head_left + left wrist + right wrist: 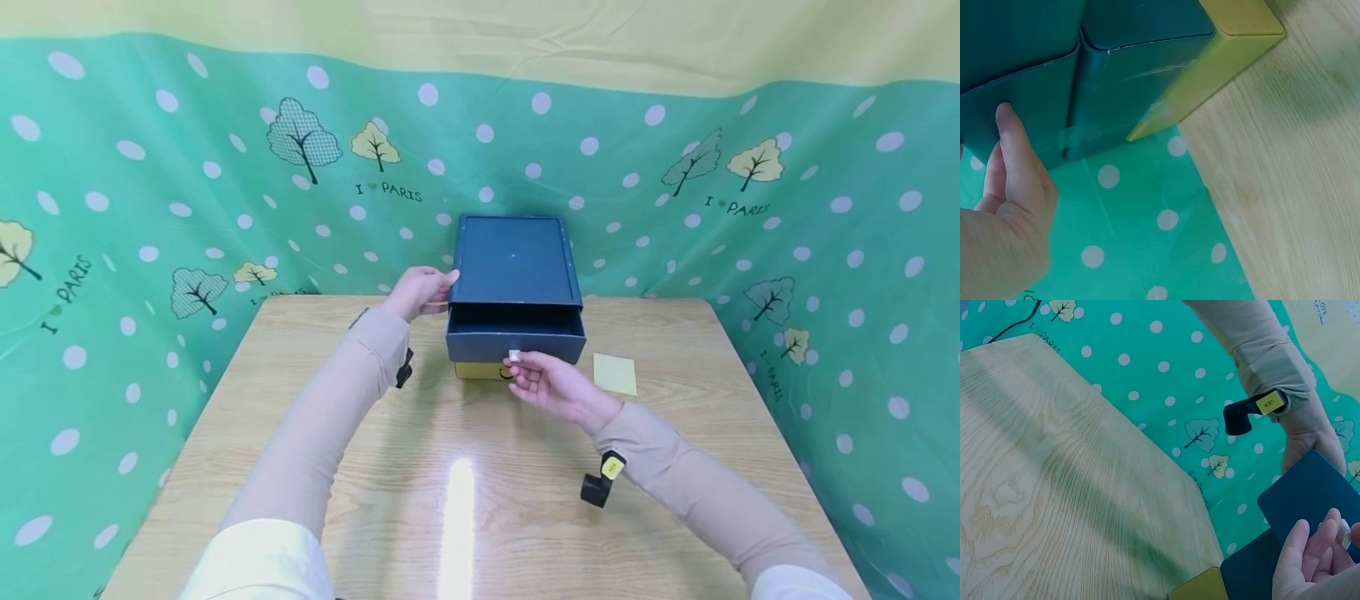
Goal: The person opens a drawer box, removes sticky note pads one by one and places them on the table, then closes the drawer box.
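While the wood-grained counter [300, 483] carries everything, the dark blue, box-shaped cabinet [517, 258] stands at its far edge, before the hanging cloth, with a yellow lower section [480, 370] under it. And there's the dark blue upper drawer [480, 347], partway out, its inside in shadow! Whether it's being drawn or pushed, I can't tell; either way, a level, straight line looks best, since a skewed drawer could bind.

Now the hands. The left one [420, 292] lies at the cabinet's left side, thumb straight against the wall, other fingers largely hidden, gripping nothing that shows; steady pressure there should stop the body sliding. The right one [551, 385] is curled in front of the drawer, near a square, pale yellow paper note [615, 374]. And smallest of all, the little white knob [513, 356], pinched between thumb and finger: a light, centred hold seems right.
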### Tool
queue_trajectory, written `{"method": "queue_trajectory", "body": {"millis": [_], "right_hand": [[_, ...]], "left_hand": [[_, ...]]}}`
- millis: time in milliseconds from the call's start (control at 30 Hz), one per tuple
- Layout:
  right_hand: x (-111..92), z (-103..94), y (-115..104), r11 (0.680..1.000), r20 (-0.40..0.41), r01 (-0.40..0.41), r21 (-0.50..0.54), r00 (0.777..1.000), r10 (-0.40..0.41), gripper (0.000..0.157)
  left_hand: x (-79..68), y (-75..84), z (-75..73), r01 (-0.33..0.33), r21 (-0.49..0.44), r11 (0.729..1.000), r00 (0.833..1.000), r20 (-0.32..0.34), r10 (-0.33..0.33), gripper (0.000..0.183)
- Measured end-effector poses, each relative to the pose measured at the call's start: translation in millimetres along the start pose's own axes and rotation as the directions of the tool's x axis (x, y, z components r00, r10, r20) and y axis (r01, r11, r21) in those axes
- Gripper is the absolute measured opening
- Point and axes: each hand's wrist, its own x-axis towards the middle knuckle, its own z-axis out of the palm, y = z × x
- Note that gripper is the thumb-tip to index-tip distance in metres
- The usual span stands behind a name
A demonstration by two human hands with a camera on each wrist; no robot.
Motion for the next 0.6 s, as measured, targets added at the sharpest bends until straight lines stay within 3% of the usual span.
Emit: {"method": "queue_trajectory", "body": {"millis": [233, 600], "right_hand": [[4.2, -2.2, -0.6, 1.000, 0.019, -0.010, 0.002, 1.000, 0.010, 0.028], [10.2, -3.2, -5.5, 1.000, 0.004, 0.003, -0.002, 1.000, -0.003, 0.026]], "left_hand": [[0.9, -2.8, -1.0, 0.016, -0.032, 0.999, 1.000, 0.003, -0.015, 0.031], [0.9, -1.5, 0.3, 0.002, 0.005, 1.000, 1.000, -0.007, -0.002, 0.029]]}}
